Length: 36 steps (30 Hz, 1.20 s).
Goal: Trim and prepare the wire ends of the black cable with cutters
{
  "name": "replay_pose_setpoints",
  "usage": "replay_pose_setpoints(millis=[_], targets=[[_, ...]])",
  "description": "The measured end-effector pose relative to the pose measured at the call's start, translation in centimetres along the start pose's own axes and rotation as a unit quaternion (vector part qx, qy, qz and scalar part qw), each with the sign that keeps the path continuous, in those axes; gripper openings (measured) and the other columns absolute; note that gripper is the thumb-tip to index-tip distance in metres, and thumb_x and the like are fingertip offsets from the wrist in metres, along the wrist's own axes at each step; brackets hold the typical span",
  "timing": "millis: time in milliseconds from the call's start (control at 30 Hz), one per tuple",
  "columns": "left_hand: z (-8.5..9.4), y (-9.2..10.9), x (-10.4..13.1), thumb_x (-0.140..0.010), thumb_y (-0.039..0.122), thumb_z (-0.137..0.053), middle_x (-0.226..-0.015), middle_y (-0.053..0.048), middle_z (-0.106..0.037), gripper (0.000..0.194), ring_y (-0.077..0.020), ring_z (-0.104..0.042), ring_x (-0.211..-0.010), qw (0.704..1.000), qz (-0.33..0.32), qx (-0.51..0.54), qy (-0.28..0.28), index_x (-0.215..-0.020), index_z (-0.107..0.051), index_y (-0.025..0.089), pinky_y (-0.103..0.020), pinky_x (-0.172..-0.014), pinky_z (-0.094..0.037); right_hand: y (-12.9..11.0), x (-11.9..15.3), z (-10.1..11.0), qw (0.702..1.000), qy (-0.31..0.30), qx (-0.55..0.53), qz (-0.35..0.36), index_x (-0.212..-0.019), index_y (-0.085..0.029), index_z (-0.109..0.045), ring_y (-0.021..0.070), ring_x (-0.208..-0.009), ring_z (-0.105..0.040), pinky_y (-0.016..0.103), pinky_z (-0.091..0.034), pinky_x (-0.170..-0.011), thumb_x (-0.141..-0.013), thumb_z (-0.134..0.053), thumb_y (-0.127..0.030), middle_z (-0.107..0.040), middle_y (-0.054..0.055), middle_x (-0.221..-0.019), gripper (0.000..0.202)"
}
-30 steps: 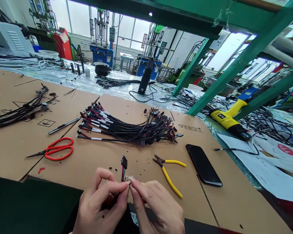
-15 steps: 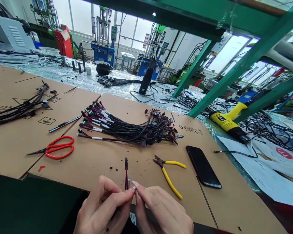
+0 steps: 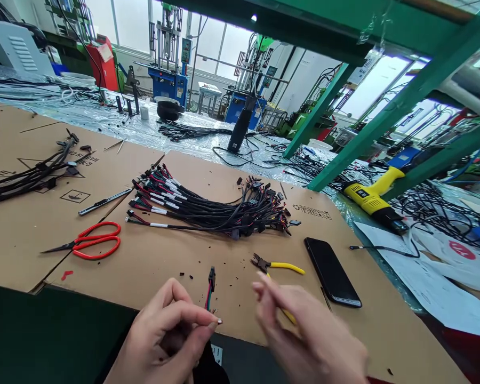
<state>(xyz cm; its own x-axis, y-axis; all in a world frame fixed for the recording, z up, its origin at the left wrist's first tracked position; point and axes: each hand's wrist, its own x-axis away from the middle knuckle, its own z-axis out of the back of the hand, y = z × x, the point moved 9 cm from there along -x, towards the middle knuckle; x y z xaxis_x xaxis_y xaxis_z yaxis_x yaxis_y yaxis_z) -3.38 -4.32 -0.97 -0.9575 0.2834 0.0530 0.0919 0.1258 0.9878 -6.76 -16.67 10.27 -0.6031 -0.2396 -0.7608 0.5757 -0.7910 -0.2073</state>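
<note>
My left hand (image 3: 168, 336) is closed in a pinch on a wire end with a small bright tip at the thumb and forefinger. From the same hand rise thin red, black and green wires (image 3: 208, 296) of a cable, ending in a black connector (image 3: 212, 276); the rest of the cable is hidden by the hand. My right hand (image 3: 308, 330) is apart from it, smeared by motion over the lower handle of the yellow-handled diagonal cutters (image 3: 285, 265). Its fingertips are blurred, so whether they hold anything cannot be made out. The cutters lie on the cardboard with their jaws pointing left.
Behind the hands lies a bundle of black cables (image 3: 200, 208). Red-handled scissors (image 3: 98, 241) and a utility knife (image 3: 104, 202) lie left. A black phone (image 3: 333, 272) is right of the cutters. Farther right are a yellow heat gun (image 3: 374, 197) and a green frame (image 3: 368, 128).
My right hand has left the wire end and moved right, over the cutters' handle. The left hand keeps its pinch, and the black connector has tilted slightly to the right.
</note>
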Motion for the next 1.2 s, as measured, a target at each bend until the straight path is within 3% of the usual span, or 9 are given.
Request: replay_pose_setpoints(millis=[233,333,467,533,667,767,967,1100,1200], targets=[[0.2,-0.3,-0.5,-0.076,0.042,-0.065,-0.075,0.006,-0.044,0.021,0.0014,-0.050,-0.038,0.989,0.067,0.133,-0.011,-0.077,-0.065,0.021,-0.010,-0.040,-0.052,1.1,-0.2,-1.6,0.992,-0.067,-0.087,-0.065,-0.075,-0.018,-0.059,0.0075,-0.048,-0.050,0.019,-0.042,-0.046,-0.078,-0.060,-0.008,-0.058,-0.002,-0.056,0.011],[0.2,0.0,-0.2,-0.077,0.038,-0.064,-0.075,0.006,-0.042,0.015,0.0005,-0.053,-0.042,0.995,0.037,0.095,0.006,-0.076,-0.067,0.023,-0.010,-0.041,-0.052,1.4,0.1,-2.8,0.976,-0.097,-0.159,-0.117,-0.087,-0.019,-0.059,0.0069,-0.050,-0.048,0.018,-0.041,-0.047,-0.083,-0.056,-0.018,-0.057,-0.002,-0.062,0.005],[0.5,1.9,0.4,-0.082,0.026,-0.058,-0.076,0.006,-0.042,0.010,-0.0007,-0.056,-0.048,0.992,-0.096,-0.056,0.051,-0.081,-0.068,0.028,-0.010,-0.043,-0.051,0.8,-0.2,-3.9,0.956,-0.138,-0.216,-0.139,-0.074,-0.017,-0.057,0.0073,-0.053,-0.048,0.018,-0.039,-0.049,-0.082,-0.057,-0.026,-0.054,-0.001,-0.061,0.013],[0.5,3.7,0.9,-0.081,0.019,-0.059,-0.074,0.005,-0.044,0.010,-0.0003,-0.054,-0.048,0.960,-0.198,-0.176,0.087,-0.083,-0.066,0.026,-0.009,-0.042,-0.048,1.2,-0.3,-4.0,0.949,-0.127,-0.225,-0.182,-0.065,-0.016,-0.055,0.0075,-0.051,-0.046,0.018,-0.037,-0.048,-0.083,-0.054,-0.022,-0.051,-0.002,-0.055,0.020],[-0.4,6.5,2.1,-0.078,0.008,-0.061,-0.073,0.005,-0.045,0.014,0.0004,-0.050,-0.051,0.867,-0.346,-0.327,0.143,-0.085,-0.060,0.019,-0.007,-0.044,-0.043,2.7,0.9,-5.6,0.872,-0.150,-0.335,-0.324,-0.064,-0.014,-0.059,0.0094,-0.052,-0.049,0.019,-0.041,-0.047,-0.084,-0.052,-0.030,-0.056,0.002,-0.056,0.026],[-0.8,7.1,2.3,-0.078,0.005,-0.059,-0.074,0.004,-0.046,0.016,0.0010,-0.050,-0.052,0.848,-0.371,-0.349,0.149,-0.088,-0.058,0.017,-0.006,-0.047,-0.043,3.0,1.6,-6.4,0.817,-0.136,-0.421,-0.369,-0.066,-0.014,-0.062,0.0069,-0.048,-0.046,0.017,-0.037,-0.044,-0.082,-0.057,-0.033,-0.058,0.002,-0.057,0.026],[-0.2,6.0,1.4,-0.079,0.010,-0.060,-0.072,0.005,-0.048,0.014,0.0015,-0.048,-0.049,0.893,-0.309,-0.295,0.140,-0.087,-0.062,0.022,-0.006,-0.045,-0.040,3.2,2.5,-6.9,0.764,-0.078,-0.508,-0.390,-0.073,-0.016,-0.069,0.0054,-0.050,-0.041,0.017,-0.036,-0.048,-0.083,-0.060,-0.033,-0.056,0.001,-0.058,0.022],[0.0,2.8,-0.6,-0.082,0.027,-0.058,-0.069,0.004,-0.047,0.011,-0.0007,-0.048,-0.052,0.983,-0.119,-0.130,0.048,-0.085,-0.068,0.025,-0.006,-0.042,-0.038,2.8,1.9,-6.7,0.792,-0.104,-0.487,-0.354,-0.073,-0.018,-0.069,0.0076,-0.060,-0.047,0.018,-0.039,-0.055,-0.084,-0.058,-0.032,-0.054,0.001,-0.064,0.021],[-0.5,1.0,-1.0,-0.080,0.037,-0.059,-0.071,0.003,-0.045,0.018,-0.0017,-0.047,-0.053,1.000,-0.008,-0.014,-0.013,-0.082,-0.069,0.023,-0.007,-0.041,-0.038,2.9,1.5,-6.5,0.818,-0.131,-0.445,-0.341,-0.073,-0.016,-0.068,0.0112,-0.066,-0.053,0.022,-0.042,-0.059,-0.084,-0.057,-0.032,-0.055,0.004,-0.069,0.023]])
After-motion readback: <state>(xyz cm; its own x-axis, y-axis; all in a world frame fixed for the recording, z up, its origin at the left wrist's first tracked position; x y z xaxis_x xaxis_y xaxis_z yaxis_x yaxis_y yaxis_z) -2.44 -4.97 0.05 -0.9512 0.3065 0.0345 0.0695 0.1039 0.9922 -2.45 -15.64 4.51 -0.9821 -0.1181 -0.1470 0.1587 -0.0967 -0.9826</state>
